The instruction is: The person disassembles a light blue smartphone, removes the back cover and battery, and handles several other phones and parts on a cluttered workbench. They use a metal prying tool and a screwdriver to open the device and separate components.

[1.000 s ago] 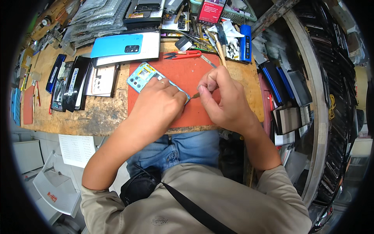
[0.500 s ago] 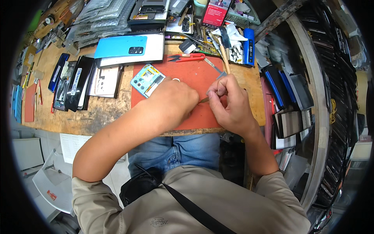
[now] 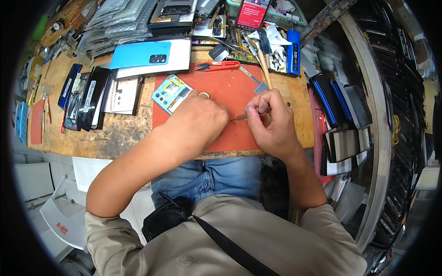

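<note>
My left hand is closed, its back turned up and its fingertips hidden beneath it. What it grips, if anything, does not show. Its upper edge overlaps a light-blue phone with the back cover off and the inner parts bare, lying on a red mat. In my right hand, closed in a pinch, is a thin brown pointed tool. The dark tip points left, close to my left knuckles. Just above my right hand lie a wooden-handled brush and a small grey flat blade.
Red-handled snips lie at the mat's far edge. A blue phone back rests on a white box. Dark phone parts stand on the left. A lit phone screen, tools and a blue device crowd the back.
My left hand has shifted slightly left, so the gap to my right hand is a little wider and more of the tool's tip shows. My right hand keeps its pinch.
</note>
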Demonstrator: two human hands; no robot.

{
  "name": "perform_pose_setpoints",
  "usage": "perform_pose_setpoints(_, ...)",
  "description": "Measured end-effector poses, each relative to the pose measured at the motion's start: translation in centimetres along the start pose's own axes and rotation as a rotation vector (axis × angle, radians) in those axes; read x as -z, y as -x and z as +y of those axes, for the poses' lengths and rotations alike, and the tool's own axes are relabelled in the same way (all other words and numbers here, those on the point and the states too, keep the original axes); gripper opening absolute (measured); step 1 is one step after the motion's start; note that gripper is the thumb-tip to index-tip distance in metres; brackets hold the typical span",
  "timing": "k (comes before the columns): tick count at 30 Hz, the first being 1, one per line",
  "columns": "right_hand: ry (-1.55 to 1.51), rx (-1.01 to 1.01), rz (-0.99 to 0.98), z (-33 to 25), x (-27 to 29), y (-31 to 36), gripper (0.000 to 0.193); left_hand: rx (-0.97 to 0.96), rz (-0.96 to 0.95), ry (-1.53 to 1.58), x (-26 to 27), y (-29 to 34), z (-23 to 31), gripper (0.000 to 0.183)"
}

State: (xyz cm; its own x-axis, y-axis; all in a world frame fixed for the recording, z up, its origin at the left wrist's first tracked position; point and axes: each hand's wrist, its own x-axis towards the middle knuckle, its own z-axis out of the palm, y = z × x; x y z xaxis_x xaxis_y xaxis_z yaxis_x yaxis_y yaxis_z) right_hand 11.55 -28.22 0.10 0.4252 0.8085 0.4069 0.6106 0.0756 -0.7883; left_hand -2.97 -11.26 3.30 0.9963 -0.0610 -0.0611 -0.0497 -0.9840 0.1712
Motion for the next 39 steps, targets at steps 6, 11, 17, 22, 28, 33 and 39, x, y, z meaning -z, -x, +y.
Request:
perform_pose_setpoints(6, -0.478, -0.175, 0.27, 3.0, -1.2, 1.9, 0.02, -0.137, 0.051, -0.138, 0.4, 0.1, 0.1, 0.009)
perform_pose_setpoints(11, -0.487, -0.228, 0.367, 2.7, -1.2, 1.2, 0.026, -0.105, 0.106, 0.008, -0.7, 0.0, -0.8, 0.007)
perform_pose_setpoints(17, -0.477, -0.211, 0.315, 3.0, -1.4, 1.8, 0.028, -0.071, -0.046, 0.321, 1.3, -0.3, -2.6, 0.007)
perform_pose_setpoints(22, -0.475, -0.212, 0.301, 3.2, -1.5, 1.7, 0.028, -0.148, 0.035, 0.206, -0.5, -0.1, -2.6, 0.012)
perform_pose_setpoints(28, -0.363, -0.14, 0.28, 3.4, -1.8, 1.8, 0.019, -0.126, 0.036, 0.166, -0.4, 0.6, -2.2, 0.009)
perform_pose_setpoints(33, 0.13, 0.007, 0.156, 1.7, -1.9, 1.5, 0.017, -0.139, 0.031, -0.063, -0.2, 1.9, -0.7, 0.016)
perform_pose_setpoints(39, 0.357, 0.12, -0.019, 1.7, -1.4, 0.4, 0.018, -0.108, -0.139, 0.274, 0.6, 0.9, -2.4, 0.014)
